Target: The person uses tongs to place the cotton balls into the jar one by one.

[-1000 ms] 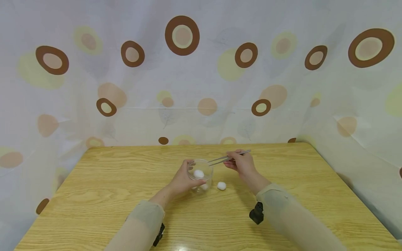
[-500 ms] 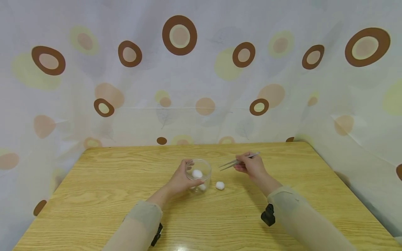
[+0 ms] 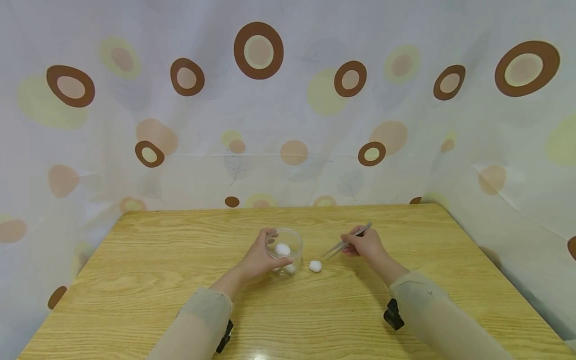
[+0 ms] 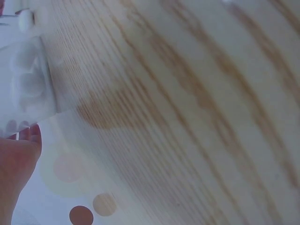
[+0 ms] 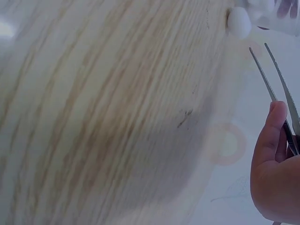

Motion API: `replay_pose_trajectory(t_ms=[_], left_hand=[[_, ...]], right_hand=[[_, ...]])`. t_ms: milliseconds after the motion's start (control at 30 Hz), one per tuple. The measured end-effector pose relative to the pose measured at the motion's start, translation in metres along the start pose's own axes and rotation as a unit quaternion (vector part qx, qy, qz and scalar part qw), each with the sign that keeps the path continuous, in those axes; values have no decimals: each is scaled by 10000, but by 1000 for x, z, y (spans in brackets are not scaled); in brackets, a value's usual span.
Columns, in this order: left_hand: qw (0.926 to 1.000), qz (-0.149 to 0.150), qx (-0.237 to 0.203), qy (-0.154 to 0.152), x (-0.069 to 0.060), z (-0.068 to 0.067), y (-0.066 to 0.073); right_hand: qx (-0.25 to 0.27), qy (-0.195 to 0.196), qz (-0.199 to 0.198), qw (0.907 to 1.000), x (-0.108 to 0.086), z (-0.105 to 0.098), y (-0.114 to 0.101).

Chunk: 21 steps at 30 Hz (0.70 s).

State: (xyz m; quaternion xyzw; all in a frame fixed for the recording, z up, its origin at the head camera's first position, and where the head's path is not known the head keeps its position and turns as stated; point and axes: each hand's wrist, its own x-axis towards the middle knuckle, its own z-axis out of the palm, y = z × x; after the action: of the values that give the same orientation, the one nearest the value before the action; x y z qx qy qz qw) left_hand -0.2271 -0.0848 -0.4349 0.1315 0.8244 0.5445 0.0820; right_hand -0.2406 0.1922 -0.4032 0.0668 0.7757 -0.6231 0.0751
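Observation:
A clear round jar [image 3: 294,262] stands on the table with several white cotton balls [image 3: 282,249] inside. My left hand [image 3: 263,257] grips it from the left, fingers behind and thumb across the front. Just right of the jar, one loose white cotton ball [image 3: 315,266] lies on the wood. My right hand [image 3: 363,245] holds metal tweezers [image 3: 337,247] pointing down and left. Their tips are parted, with nothing between them, a short way from the loose ball. The right wrist view shows the tweezers [image 5: 268,77] and that ball [image 5: 239,22] apart.
The wood-grain table [image 3: 157,260] reaches to a patterned curtain [image 3: 202,125] at the back and sides. A black wrist camera [image 3: 393,314] sits on the right sleeve, and another [image 3: 224,336] on the left.
My right hand moved right, away from the jar's rim, and the tweezers then tilted down toward the loose cotton ball. The left hand and jar stay nearly in place.

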Motion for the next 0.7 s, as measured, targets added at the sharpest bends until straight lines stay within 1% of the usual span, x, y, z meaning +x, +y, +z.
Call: replay_pose_trajectory(t_ms=[133, 300, 433, 700], left_hand=[[10000, 16, 11, 1, 0, 0, 1], [10000, 24, -2, 5, 0, 0, 2], [10000, 37, 19, 7, 0, 0, 1], [10000, 38, 63, 25, 0, 1, 0]], right_hand=[[-243, -23, 5, 9997, 1, 2, 6], [-371, -4, -31, 9993, 1, 8, 10], [-381, 44, -8, 9993, 2, 13, 11], [-236, -31, -43, 9997, 1, 20, 9]])
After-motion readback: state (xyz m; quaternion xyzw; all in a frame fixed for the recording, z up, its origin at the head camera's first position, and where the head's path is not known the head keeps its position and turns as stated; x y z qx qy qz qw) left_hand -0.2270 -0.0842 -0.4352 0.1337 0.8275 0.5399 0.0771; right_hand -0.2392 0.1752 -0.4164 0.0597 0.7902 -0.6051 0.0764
